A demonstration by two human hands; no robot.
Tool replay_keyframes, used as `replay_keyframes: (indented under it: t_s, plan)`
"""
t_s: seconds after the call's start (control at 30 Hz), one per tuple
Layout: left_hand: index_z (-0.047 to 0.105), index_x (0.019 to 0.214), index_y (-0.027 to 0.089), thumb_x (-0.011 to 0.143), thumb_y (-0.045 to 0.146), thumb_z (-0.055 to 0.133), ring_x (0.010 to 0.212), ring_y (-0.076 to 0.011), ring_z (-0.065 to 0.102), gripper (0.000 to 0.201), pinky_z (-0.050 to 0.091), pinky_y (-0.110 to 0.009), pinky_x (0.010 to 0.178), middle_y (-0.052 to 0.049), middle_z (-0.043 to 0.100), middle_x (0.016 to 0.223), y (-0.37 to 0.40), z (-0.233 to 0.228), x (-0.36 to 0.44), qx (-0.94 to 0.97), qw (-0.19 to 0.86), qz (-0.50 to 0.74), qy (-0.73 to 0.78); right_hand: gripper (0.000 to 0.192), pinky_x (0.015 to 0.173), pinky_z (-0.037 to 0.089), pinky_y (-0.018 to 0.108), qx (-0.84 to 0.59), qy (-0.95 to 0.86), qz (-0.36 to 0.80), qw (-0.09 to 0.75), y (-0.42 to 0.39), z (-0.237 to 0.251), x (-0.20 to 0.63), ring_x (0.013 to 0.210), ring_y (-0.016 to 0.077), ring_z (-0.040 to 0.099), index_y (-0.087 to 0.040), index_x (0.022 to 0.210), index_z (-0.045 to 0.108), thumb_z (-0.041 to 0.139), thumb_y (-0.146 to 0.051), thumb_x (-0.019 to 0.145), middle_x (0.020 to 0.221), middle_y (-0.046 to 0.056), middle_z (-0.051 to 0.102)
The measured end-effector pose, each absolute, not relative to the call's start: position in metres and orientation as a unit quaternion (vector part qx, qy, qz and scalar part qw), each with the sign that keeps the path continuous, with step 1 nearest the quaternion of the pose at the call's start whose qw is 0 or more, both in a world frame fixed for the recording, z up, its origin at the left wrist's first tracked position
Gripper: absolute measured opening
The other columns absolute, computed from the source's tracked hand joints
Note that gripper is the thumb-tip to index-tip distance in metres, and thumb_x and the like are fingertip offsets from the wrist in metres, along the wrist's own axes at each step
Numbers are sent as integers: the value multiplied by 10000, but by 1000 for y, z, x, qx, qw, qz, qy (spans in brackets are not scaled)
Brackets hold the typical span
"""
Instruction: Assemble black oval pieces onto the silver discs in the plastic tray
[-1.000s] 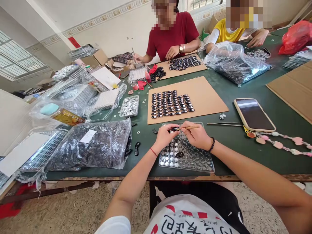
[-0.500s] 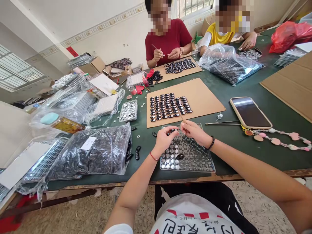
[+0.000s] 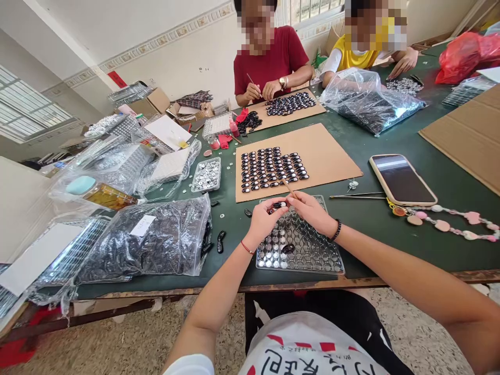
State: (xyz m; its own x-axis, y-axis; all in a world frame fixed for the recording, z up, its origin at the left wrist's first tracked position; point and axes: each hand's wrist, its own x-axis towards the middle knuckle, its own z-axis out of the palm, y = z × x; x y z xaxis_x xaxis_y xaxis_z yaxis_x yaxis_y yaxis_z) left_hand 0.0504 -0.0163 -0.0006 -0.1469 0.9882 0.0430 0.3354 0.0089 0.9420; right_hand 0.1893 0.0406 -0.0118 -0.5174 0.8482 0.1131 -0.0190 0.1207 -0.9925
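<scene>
My left hand (image 3: 262, 219) pinches a small black oval piece (image 3: 276, 205) over a clear blister tray (image 3: 312, 255) of round silver studs. My right hand (image 3: 312, 211) holds a thin wooden stick (image 3: 288, 187) whose tip points up and away, close to the black piece. Another loose black piece (image 3: 288, 248) lies in the tray. Just beyond my hands is a brown cardboard sheet (image 3: 332, 156) carrying several rows of finished black ovals (image 3: 271, 167).
A phone (image 3: 402, 178) with a beaded strap (image 3: 445, 219), metal tweezers (image 3: 357, 196), a bag of black pieces (image 3: 148, 239), and a small tray of studs (image 3: 207, 174) lie around. Two people (image 3: 273, 57) work across the green table (image 3: 390, 224).
The stick in my right hand has swung from lying level to pointing up and away. My hands lifted slightly. The person in red raised both hands together over their board.
</scene>
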Motion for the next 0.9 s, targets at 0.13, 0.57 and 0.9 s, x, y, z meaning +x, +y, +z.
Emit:
replay_keyframes:
  t_s: [0.13,0.57,0.9]
  plan:
    - [648,954,176,689,371,592,509,-79,380,334,324,-209,497,-12,611,713,-17,1,48,554,328,431,632,397,425,314,212,-370,-633,532,424,42,-11,193,441,89,392,-155,677,561,379,-472,832,508,-16,433]
    - [644,936,184,706,389,587,521,-89,394,313,320,-217,514,-11,614,708,-20,-1,51,612,262,401,629,270,614,392,255,-221,-818,276,454,28,-3,205,652,137,524,-183,740,557,353,-289,882,717,44,573]
    - [642,916,216,734,299,583,769,-141,564,209,402,-240,696,-9,656,884,-13,-8,39,624,169,351,677,240,513,363,246,-205,-735,295,574,31,-1,211,522,111,452,-176,805,548,338,-257,888,625,13,476]
